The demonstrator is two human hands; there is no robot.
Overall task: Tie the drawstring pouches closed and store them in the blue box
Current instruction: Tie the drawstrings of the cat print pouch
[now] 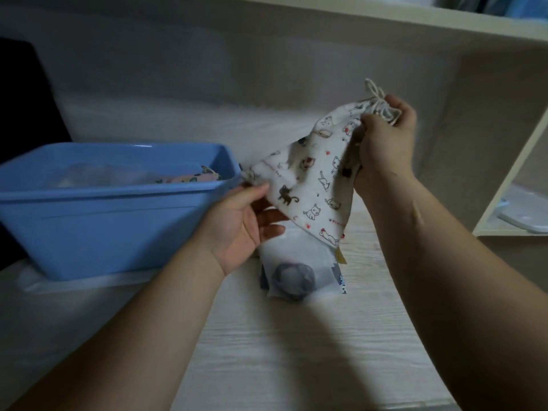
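Cat-print pouch (308, 185) gripped by left hand (237, 226) and right hand (382, 143) above wood-grain counter (296, 336); blue box (103, 218) to its left, cream shelving (489, 143) behind.

On my feed I see only bare limbs: a left hand (237, 221) and a right hand (382, 143), both ungloved, on thick, sleeveless forearms (148, 321) bare to the frame's edge.

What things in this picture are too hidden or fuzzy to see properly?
- Head view: whether the cord of the cat pouch is knotted; the right hand covers the neck.
- Head view: what lies in the blue box; its near wall hides most, and the rest is blurred.
- Head view: the top of the white pouch; the cat pouch and left hand cover it.
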